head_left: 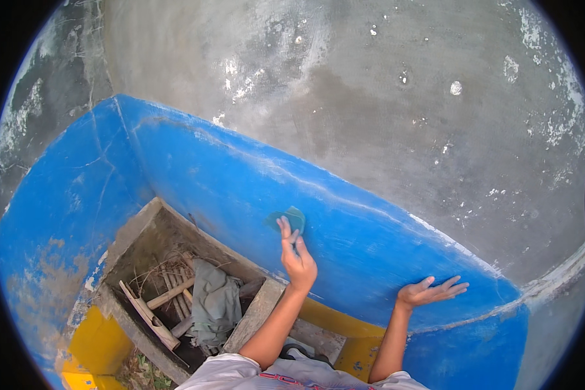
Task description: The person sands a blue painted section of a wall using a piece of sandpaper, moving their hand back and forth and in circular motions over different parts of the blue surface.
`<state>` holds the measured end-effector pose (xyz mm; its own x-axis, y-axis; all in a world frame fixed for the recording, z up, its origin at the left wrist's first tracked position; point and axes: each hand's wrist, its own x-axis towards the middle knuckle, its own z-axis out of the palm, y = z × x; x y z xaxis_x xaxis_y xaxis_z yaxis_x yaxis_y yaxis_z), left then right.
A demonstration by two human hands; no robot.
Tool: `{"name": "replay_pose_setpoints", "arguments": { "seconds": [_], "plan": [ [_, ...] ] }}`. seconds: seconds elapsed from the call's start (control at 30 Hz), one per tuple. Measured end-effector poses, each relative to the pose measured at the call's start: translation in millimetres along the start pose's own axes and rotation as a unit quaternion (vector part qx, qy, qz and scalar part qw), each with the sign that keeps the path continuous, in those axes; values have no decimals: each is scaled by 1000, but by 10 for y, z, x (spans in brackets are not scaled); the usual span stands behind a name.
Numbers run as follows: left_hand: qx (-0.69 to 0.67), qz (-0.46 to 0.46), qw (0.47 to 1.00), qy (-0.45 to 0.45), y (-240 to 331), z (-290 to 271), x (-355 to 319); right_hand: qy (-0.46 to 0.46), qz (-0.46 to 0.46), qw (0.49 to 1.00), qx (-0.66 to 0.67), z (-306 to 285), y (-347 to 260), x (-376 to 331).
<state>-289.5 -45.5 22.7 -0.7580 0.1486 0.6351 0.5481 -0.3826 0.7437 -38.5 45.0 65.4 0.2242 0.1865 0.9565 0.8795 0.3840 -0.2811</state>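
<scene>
My left hand (297, 255) presses a small teal piece of sanding paper (287, 220) against the blue painted wall (227, 188), fingertips on its lower edge. My right hand (429, 291) lies flat on the same blue wall farther right, fingers spread and holding nothing. Both forearms come up from the lower edge. The blue paint looks scuffed and pale along a curved upper edge.
Above the blue band the wall is bare grey cement (370, 84). Below left is a concrete trough (136, 227) holding sticks, a wooden handle (169, 294) and a grey cloth (213, 302). Yellow painted patches (97, 338) lie at the bottom left.
</scene>
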Motion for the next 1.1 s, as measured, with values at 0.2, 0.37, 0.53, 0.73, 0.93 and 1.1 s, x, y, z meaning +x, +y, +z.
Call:
{"name": "replay_pose_setpoints", "arguments": {
  "seconds": [0.2,0.37,0.53,0.73,0.93,1.1],
  "plan": [
    [-14,-5,996,86,499,23,1271,12,1,1000,-17,10,6,-16],
    [48,118,991,-52,299,-96,379,14,-7,1000,-18,-10,4,5],
    [9,-120,987,111,-81,-327,1055,12,-8,1000,-12,-1,62,-70],
    [42,145,989,-7,565,0,1192,18,-6,1000,-15,0,51,-18],
    [58,-47,980,186,-354,-354,1218,14,-23,999,-30,-4,15,-22],
    [40,77,992,94,398,-244,1995,30,-11,999,-22,15,-18,-12]
  ]
}}
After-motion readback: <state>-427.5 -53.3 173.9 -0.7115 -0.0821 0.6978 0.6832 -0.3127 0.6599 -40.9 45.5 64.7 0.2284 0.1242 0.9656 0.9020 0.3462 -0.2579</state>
